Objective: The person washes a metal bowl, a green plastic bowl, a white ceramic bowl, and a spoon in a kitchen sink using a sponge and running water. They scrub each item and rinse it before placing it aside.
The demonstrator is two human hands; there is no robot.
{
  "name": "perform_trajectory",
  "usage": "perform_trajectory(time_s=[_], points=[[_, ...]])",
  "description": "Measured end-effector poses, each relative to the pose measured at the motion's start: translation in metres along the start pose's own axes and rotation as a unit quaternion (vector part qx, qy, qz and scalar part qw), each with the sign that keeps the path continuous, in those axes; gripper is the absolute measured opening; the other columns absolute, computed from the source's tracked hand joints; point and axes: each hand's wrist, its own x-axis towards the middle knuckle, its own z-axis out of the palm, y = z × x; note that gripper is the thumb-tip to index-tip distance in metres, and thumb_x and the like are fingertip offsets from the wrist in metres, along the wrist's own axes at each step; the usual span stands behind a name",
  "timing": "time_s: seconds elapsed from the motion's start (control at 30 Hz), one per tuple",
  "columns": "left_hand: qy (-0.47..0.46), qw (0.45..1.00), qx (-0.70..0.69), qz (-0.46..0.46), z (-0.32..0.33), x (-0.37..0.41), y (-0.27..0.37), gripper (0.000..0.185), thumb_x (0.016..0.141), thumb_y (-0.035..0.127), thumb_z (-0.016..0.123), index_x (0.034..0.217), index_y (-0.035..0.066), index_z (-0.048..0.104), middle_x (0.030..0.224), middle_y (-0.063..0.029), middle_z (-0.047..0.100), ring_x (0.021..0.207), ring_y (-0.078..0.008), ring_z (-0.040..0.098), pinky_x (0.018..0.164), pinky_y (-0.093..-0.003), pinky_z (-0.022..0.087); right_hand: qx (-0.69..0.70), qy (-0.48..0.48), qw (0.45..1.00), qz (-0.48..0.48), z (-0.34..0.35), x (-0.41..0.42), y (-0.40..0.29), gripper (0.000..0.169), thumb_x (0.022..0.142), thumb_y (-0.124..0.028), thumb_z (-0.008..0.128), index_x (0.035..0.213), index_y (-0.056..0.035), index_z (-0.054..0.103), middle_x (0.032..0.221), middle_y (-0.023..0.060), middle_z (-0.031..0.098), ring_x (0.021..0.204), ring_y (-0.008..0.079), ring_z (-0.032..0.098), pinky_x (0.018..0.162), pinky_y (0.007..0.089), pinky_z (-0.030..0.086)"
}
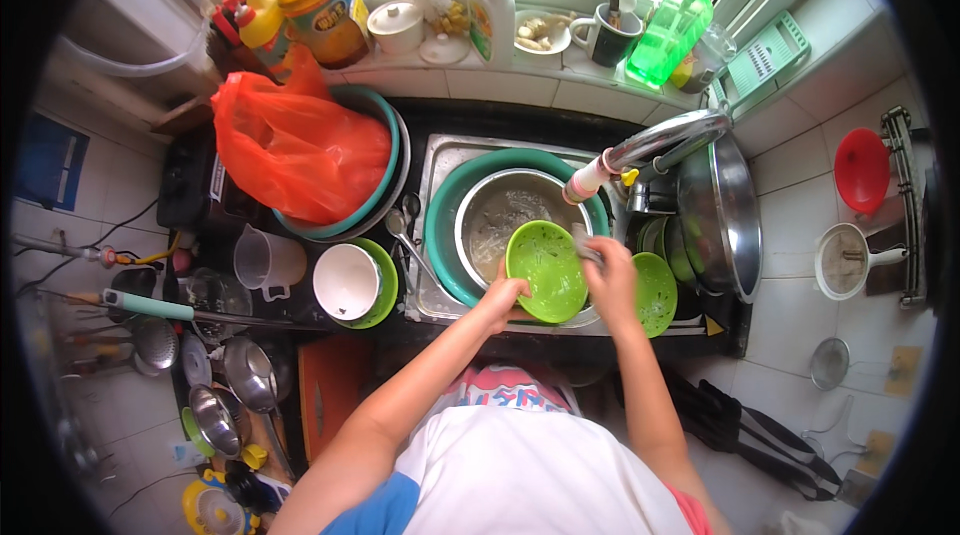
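Observation:
My left hand [507, 300] grips the lower left rim of a green bowl [549, 272], tilted with its inside towards me and spotted with suds. In my right hand [611, 280] is a greyish cloth [586, 246], close to the bowl's right rim. Below them a steel basin [480, 197] of cloudy, foamy water sits inside a teal plastic basin [442, 235] in the steel sink [442, 148]. Another green bowl [655, 295] with suds stands just right of my right hand. Above the water hangs the faucet's pink-and-white nozzle [589, 181].
Left of the sink are spoons [405, 227], a white bowl [345, 282] stacked in a green one, a plastic measuring jug [268, 265], and a red plastic bag [307, 152] in a basin. A large steel pan [724, 220] leans at right. Bottles line the windowsill [502, 88].

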Motion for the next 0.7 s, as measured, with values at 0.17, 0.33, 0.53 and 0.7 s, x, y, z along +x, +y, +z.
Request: perform_trajectory(time_s=[0.17, 0.33, 0.53, 0.7], points=[[0.073, 0.939, 0.164, 0.293, -0.019, 0.039, -0.011, 0.057, 0.092, 0.035, 0.048, 0.139, 0.012, 0.025, 0.130, -0.0144, 0.040, 0.119, -0.0282, 0.042, 0.097, -0.0415, 0.038, 0.272, -0.097, 0.946, 0.146, 0.115, 0.009, 0.019, 0.020, 0.070, -0.004, 0.068, 0.090, -0.0012, 0.066, 0.085, 0.0111, 0.065, 0.082, 0.0184, 0.063, 0.075, 0.0280, 0.048], [0.087, 0.956, 0.151, 0.234, -0.033, 0.023, 0.027, 0.061, 0.095, 0.049, 0.035, 0.141, 0.012, 0.021, 0.138, -0.0162, 0.034, 0.126, -0.0278, 0.035, 0.098, -0.0388, 0.034, -0.017, -0.291, 0.956, -0.015, 0.100, 0.022, 0.017, 0.011, 0.068, -0.006, 0.067, 0.079, -0.0031, 0.067, 0.081, 0.0123, 0.065, 0.078, 0.0277, 0.063, 0.073, 0.0360, 0.049], [0.084, 0.958, 0.110, 0.253, -0.022, 0.037, 0.030, 0.057, 0.097, 0.044, 0.034, 0.140, 0.009, 0.024, 0.135, -0.0148, 0.037, 0.124, -0.0255, 0.037, 0.102, -0.0353, 0.031, 0.265, -0.146, 0.947, 0.108, 0.127, 0.045, -0.014, 0.015, 0.077, -0.011, 0.062, 0.087, 0.0000, 0.061, 0.083, 0.0134, 0.064, 0.077, 0.0272, 0.062, 0.071, 0.0311, 0.048], [0.119, 0.929, 0.076, 0.343, -0.011, 0.032, 0.050, 0.051, 0.097, 0.039, 0.037, 0.135, 0.006, 0.033, 0.129, -0.0128, 0.043, 0.118, -0.0226, 0.041, 0.100, -0.0329, 0.031, 0.001, -0.189, 0.966, -0.174, 0.068, 0.030, -0.009, 0.028, 0.082, -0.022, 0.055, 0.097, 0.0002, 0.060, 0.088, 0.0180, 0.062, 0.086, 0.0333, 0.061, 0.081, 0.0369, 0.047]])
